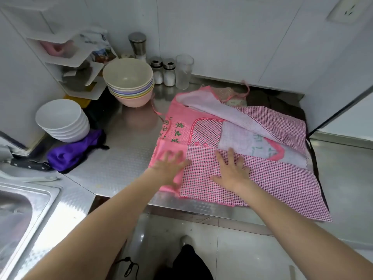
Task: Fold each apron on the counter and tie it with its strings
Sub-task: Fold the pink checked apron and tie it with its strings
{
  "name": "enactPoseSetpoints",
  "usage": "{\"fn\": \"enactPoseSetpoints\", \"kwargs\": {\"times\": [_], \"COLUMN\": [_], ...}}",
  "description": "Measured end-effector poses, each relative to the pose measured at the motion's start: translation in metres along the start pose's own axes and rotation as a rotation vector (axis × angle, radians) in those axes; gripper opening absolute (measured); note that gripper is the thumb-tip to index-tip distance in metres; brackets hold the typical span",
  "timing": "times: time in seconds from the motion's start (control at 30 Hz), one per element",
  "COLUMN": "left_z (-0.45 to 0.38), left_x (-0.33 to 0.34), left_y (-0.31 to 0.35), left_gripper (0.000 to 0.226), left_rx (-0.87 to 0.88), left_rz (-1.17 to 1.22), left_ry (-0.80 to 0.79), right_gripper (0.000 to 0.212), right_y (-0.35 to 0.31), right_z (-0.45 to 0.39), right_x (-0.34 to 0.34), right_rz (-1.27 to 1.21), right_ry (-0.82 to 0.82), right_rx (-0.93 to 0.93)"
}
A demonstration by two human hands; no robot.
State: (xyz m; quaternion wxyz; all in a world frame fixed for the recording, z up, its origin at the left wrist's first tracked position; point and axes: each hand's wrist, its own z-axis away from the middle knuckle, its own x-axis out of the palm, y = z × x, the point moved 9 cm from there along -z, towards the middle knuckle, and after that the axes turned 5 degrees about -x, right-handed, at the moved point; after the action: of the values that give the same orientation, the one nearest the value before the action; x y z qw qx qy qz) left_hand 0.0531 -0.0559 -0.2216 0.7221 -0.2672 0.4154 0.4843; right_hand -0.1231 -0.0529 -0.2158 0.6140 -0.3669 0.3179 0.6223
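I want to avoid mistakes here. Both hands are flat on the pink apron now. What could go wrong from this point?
1. The apron hangs past the counter edge near the right hand; it might slide off.
2. Its upper flap lies loose and crooked, so the fold may come out uneven.
3. A string lies by the stacked bowls; pulling it could nudge them.
The left hand also presses flat.

Under both hands lies a matt checked cloth apron; the counter left of them is embossed, shiny metal. Beyond them, smooth plastic-looking bowls and a clear glass.
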Motion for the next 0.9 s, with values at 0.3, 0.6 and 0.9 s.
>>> {"fn": "enactPoseSetpoints", "kwargs": {"times": [0.3,0.6,0.9], "left_z": [0.016,-0.004,-0.008], "left_x": [0.019,-0.008,-0.011], "left_y": [-0.016,-0.04,-0.099], "left_gripper": [0.122,0.066,0.046], "left_rx": [-0.086,-0.121,-0.412], "left_rz": [-0.182,-0.111,-0.008], "left_ry": [-0.216,-0.104,-0.019], "right_gripper": [0.124,0.074,0.109], "right_y": [0.032,0.011,-0.111], "right_z": [0.011,0.018,-0.01], "right_x": [0.036,-0.014,0.023], "right_rz": [-0.132,0.316,0.208], "right_ry": [-0.131,-0.006,-0.231], "right_rx": [0.029,0.034,-0.391]}}
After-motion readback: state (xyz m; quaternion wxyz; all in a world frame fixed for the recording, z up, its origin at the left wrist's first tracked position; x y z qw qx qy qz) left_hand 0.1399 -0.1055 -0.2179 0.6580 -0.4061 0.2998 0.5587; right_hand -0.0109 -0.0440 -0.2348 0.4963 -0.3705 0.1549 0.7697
